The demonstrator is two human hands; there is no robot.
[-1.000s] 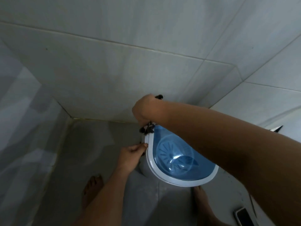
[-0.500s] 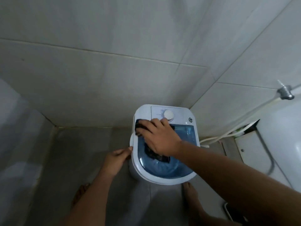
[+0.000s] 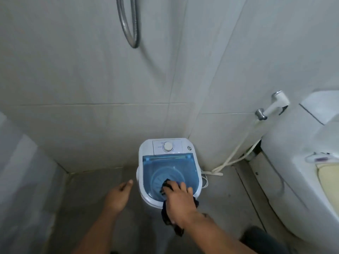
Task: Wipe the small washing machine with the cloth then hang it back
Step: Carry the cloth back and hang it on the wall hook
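A small white washing machine with a clear blue lid and a round white dial stands on the floor in the tiled corner. My right hand presses a dark cloth onto the near edge of the blue lid; part of the cloth hangs down over the machine's front. My left hand hovers to the left of the machine with fingers apart, not touching it and holding nothing.
A white toilet stands at the right, with a bidet sprayer on the wall and its hose trailing to the floor beside the machine. A metal shower hose hangs on the wall above. Tiled walls close in behind and left.
My right hand has dragged the cloth from the back of the lid to its near edge. My left hand has come off the machine's left side. The view has tilted up and back.
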